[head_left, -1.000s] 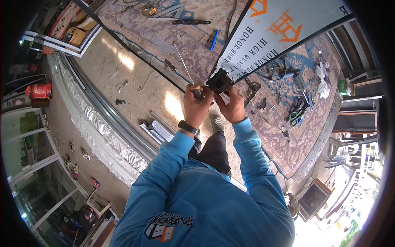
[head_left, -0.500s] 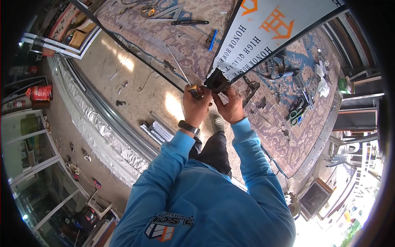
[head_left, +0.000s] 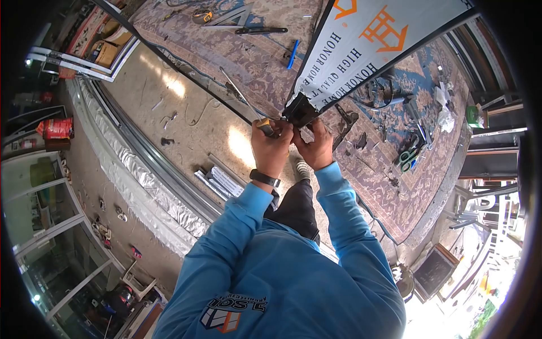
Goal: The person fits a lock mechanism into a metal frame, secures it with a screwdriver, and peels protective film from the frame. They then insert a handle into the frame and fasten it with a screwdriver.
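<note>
A long profile (head_left: 361,56) in white printed film with orange logos and dark edges runs from the upper right to a dark open end (head_left: 300,108) in front of me. My left hand (head_left: 272,148) is closed round the yellow and black handle of a screwdriver (head_left: 241,95), whose long shaft points up and left. Its fingertips also meet the near corner of the profile end. With bent fingers, my right hand (head_left: 316,146) pinches at the lower edge of that end. Whatever small part lies between the fingertips is hidden.
A patterned carpet (head_left: 384,198) lies under the work. On it are a blue pen-like tool (head_left: 293,54), green-handled scissors (head_left: 406,159), a tape measure (head_left: 202,17) and a dark bar (head_left: 261,30). Wrapped long profiles (head_left: 141,169) lie at the left. White wrapped pieces (head_left: 226,181) rest near my foot.
The screwdriver's shaft has swung slightly left and its handle has turned a little. The profile end and both hands have shifted only slightly.
</note>
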`<state>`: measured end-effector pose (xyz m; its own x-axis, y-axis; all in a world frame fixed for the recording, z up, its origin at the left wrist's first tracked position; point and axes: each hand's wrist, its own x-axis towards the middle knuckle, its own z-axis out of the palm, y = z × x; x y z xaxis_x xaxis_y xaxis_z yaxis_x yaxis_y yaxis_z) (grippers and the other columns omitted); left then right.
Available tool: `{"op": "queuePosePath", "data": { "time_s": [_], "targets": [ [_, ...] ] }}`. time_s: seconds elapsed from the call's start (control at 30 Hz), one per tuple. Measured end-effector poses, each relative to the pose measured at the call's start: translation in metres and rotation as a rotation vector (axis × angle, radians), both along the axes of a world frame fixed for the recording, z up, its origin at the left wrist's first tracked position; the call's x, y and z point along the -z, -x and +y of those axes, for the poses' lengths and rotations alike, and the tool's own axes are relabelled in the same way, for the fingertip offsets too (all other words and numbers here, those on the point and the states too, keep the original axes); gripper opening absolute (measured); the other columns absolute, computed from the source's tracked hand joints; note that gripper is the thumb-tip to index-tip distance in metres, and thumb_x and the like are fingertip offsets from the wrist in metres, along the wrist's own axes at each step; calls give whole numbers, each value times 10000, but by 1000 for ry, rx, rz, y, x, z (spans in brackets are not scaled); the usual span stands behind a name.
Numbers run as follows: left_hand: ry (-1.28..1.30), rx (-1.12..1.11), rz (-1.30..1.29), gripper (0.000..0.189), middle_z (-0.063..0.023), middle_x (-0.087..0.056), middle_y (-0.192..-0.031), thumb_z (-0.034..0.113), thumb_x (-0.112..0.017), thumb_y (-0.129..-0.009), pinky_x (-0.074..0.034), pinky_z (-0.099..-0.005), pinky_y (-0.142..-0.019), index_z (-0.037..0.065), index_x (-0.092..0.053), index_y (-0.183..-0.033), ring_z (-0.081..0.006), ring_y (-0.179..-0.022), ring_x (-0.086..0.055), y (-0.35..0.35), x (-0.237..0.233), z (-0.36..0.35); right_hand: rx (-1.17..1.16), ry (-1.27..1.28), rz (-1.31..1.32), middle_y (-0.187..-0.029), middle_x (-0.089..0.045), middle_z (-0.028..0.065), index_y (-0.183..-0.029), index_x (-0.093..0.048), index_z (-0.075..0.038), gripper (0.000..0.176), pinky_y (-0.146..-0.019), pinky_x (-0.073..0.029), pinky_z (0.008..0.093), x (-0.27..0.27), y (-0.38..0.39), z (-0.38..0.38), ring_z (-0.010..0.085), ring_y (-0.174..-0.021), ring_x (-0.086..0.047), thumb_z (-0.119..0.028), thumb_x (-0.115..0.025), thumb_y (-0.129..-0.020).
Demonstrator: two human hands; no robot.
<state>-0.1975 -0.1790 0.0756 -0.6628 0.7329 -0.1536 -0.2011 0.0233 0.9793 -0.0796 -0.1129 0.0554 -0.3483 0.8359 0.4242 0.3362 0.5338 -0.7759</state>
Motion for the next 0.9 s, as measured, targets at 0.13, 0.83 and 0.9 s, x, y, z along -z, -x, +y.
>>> {"op": "queuePosePath", "data": {
  "time_s": [0.13, 0.83, 0.9],
  "targets": [
    [-22, -3, 15, 363, -68, -697, -956, -33, -798, -895, -547, -242, -676, 39, -480, -1054, -86, -816, -647, 0, 2, 0, 0, 34, -7, -1032, -742, 200, -1209, -638, -7, 449, -803, -604, 451, 2, -2, -1, 393, -955, -754, -115, -851, -829],
    [-27, -35, -8, 391, -96, -698, -952, -37, -788, -903, -573, -275, -646, 58, -449, -1073, -113, -775, -668, -3, 12, 1, -6, 31, 8, -1035, -742, 200, -1172, -639, 0, 399, -799, -605, 453, -3, -2, 0, 397, -949, -752, -98, -835, -839],
    [-11, -20, 8, 390, -103, -705, -962, -32, -786, -906, -572, -279, -637, 59, -446, -1075, -116, -773, -671, -2, 12, 1, -8, 17, 14, -1039, -744, 199, -1171, -638, 6, 400, -796, -606, 450, -4, -1, 1, 396, -953, -752, -95, -836, -838]
  ]
}}
